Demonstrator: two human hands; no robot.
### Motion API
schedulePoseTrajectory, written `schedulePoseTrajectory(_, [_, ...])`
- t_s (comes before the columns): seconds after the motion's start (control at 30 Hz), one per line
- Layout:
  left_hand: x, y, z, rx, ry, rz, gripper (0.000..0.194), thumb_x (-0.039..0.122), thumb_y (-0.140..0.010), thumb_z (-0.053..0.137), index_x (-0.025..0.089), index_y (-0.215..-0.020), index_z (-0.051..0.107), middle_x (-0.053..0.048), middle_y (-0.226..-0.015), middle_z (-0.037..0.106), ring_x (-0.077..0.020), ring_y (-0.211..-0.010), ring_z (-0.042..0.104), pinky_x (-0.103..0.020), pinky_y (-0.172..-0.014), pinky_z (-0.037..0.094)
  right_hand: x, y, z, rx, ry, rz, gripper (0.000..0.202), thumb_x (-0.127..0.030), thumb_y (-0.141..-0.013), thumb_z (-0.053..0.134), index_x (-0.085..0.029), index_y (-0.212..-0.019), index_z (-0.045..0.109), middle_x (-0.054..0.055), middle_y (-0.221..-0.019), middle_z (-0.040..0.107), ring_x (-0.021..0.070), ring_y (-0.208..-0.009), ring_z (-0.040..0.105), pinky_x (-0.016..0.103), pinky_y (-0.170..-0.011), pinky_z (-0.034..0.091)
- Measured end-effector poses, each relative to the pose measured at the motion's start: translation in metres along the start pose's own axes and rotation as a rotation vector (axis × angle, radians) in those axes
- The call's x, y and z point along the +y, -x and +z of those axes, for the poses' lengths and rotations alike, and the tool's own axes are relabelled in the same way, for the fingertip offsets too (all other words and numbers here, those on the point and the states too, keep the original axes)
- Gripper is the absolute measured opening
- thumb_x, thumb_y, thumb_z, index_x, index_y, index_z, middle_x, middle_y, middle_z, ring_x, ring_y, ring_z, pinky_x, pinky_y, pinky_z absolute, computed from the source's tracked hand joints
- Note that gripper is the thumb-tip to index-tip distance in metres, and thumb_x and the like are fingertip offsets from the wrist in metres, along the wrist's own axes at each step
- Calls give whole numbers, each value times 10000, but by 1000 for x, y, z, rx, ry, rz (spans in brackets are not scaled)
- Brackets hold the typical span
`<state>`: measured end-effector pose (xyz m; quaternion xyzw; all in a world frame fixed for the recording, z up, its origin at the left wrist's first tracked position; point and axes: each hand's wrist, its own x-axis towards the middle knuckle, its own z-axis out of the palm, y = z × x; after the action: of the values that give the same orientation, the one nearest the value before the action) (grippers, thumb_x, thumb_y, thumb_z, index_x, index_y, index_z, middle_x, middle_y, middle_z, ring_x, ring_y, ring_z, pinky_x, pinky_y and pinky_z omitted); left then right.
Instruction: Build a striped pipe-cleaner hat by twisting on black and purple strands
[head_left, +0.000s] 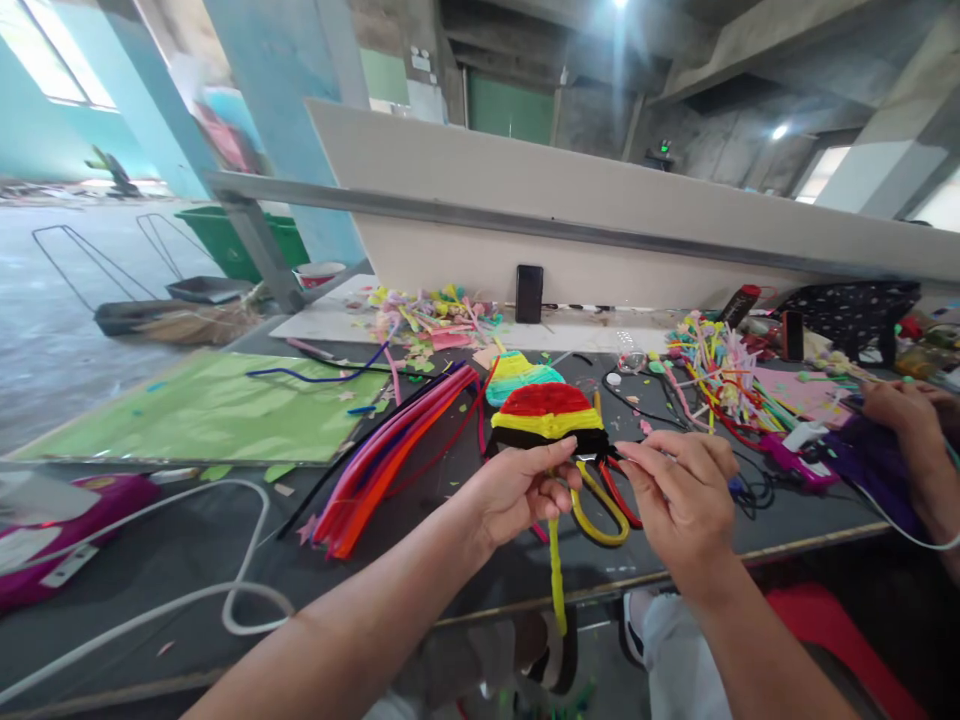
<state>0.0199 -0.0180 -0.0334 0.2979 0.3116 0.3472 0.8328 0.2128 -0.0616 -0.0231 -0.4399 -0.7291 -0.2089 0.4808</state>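
A flat piece of fuzzy pipe cleaners (pixel 546 402) has red, yellow and black bands. My left hand (pixel 517 490) holds its lower black edge, thumb on top and fingers curled below. At the right end of the black band, my right hand (pixel 682 500) pinches a black pipe cleaner tip, its fingers closed. A yellow pipe cleaner strand (pixel 556 580) hangs below my left hand. Directly behind lies a yellow and turquoise piece (pixel 525 380). Between my hands, a yellow loop (pixel 604 515) and a red one rest on the table, perhaps scissor handles.
A bundle of pink, purple and orange pipe cleaners (pixel 397 450) lies left, beside a green sheet (pixel 217 410). Colourful scraps (pixel 435 315) and a standing phone (pixel 529 293) are at the back. A white cable (pixel 255 560) crosses the left. Another person's hand (pixel 900 410) is at right.
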Motion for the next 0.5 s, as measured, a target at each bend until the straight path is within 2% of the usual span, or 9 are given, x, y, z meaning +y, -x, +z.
schedulePoseTrajectory(0.1, [-4, 0, 1, -22, -30, -26, 260, 237, -867, 535, 50, -713, 629, -47, -617, 635, -82, -383, 575, -137, -326, 449, 1, -4, 1, -81, 31, 4, 119, -202, -787, 674, -275, -865, 726, 26, -821, 663, 189, -806, 533, 364, -757, 375])
schedulePoseTrajectory(0.23, [-7, 0, 2, -49, -96, -81, 321, 272, -864, 542, 40, -665, 637, -50, -582, 622, -91, -379, 575, -146, -329, 454, 15, -7, 0, -248, -116, 42, 48, -242, -786, 678, -260, -797, 721, 18, -781, 664, 181, -789, 551, 352, -760, 396])
schedulePoseTrajectory(0.37, [-8, 2, 3, -78, -130, -118, 341, 270, -874, 524, 47, -642, 634, -40, -500, 590, -96, -355, 558, -151, -329, 450, 24, -6, -1, -396, -331, 173, 72, -247, -798, 655, -248, -749, 707, 21, -769, 662, 175, -777, 576, 333, -747, 424])
schedulePoseTrajectory(0.5, [-7, 4, 4, -97, -151, -141, 362, 275, -879, 512, 47, -621, 624, -49, -493, 590, -97, -347, 553, -150, -320, 434, 24, -4, 1, -493, -653, 358, 119, -276, -815, 613, -214, -731, 670, 29, -770, 613, 164, -746, 563, 293, -686, 434])
